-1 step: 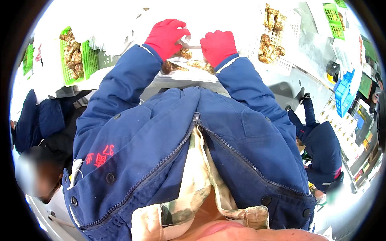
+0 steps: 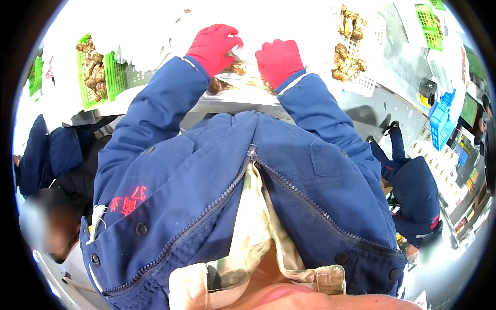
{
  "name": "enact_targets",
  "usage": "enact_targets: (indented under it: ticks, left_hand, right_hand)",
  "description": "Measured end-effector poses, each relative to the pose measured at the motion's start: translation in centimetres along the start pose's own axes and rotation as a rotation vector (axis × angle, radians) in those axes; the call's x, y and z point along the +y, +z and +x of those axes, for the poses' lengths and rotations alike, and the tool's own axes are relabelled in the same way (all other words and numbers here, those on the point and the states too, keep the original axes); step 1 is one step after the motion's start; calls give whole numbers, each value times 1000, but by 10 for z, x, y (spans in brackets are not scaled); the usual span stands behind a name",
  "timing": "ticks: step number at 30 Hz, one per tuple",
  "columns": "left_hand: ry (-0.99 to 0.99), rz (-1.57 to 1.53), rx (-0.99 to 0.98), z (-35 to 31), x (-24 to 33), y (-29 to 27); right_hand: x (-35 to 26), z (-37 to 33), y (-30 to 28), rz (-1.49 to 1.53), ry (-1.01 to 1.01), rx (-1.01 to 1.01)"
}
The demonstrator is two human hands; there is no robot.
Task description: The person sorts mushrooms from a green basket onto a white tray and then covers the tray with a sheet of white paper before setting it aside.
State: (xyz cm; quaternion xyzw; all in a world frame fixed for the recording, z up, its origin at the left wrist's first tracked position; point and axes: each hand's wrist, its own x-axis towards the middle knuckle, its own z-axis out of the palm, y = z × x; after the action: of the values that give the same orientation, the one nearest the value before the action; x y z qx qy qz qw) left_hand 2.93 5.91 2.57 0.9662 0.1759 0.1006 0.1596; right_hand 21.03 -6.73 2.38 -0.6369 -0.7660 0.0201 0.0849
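Both my hands wear red gloves and work over a whitish, overexposed surface at the table's near edge. My left hand point(image 2: 214, 50) is closed, its fingers bent round the edge of a thin white sheet point(image 2: 236, 52), paper or film. A short way to the right, my right hand point(image 2: 279, 62) is curled like a fist; whatever its fingers hold is hidden. Below and between the hands lie brown and cream mushrooms: one point(image 2: 236, 68) beside my left hand, another point(image 2: 221, 86) nearer me by the left cuff, and a pale one point(image 2: 260, 83) partly behind my right hand.
At the left stands a green basket point(image 2: 118, 77) with several mushrooms point(image 2: 93, 72). A white basket point(image 2: 366, 85) at the right holds more mushrooms point(image 2: 347, 63). Farther right are a blue crate point(image 2: 442, 119) and green baskets point(image 2: 428, 23). Other people in dark blue work at both sides.
My right hand has shifted very slightly left and covers a little more of the pale mushroom. My left hand is almost unmoved.
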Motion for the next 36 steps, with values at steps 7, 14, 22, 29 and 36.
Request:
enact_targets:
  ticks: [7, 14, 22, 29, 36]
  left_hand:
    - [106, -9, -73, -5, -4, 19]
    - [-100, 100, -268, -3, 2, -19]
    - [97, -16, -117, -32, -37, -21]
    - [67, 75, -91, -34, -29, -8]
    - [38, -165, -184, -31, -2, -23]
  right_hand:
    - [5, -4, 6, 136, 3, 11]
    - [6, -13, 10, 121, 26, -95]
    - [3, -9, 7, 184, 26, -119]
    - [7, -13, 11, 105, 34, -202]
    - [4, -20, -8, 27, 14, -269]
